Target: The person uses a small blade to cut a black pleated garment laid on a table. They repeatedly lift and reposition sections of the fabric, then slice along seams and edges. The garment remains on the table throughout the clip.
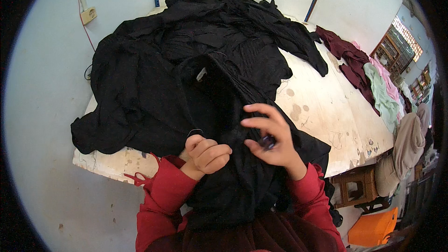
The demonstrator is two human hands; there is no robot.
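Observation:
A large black garment (135, 79) lies heaped over the table and hangs down over my lap. Its dark opening faces me, with a small white label (201, 74) inside. My left hand (209, 155) is closed in a fist at the near edge of this opening, gripping the cloth. A thin pale thread-like line (195, 130) curves by its thumb. To the right, just above the cloth, is my right hand (275, 135), its thumb and first fingers apart. A small dark, shiny object (267, 142) sits in its palm under the curled fingers, too blurred to name.
The pale, stained tabletop (322, 112) shows at the right, with loose threads. Maroon cloth (347, 56) and light green cloth (380, 91) lie along its right edge. A brown stool (354, 186) and an orange bag (373, 227) stand below. A wall (51, 112) borders the left.

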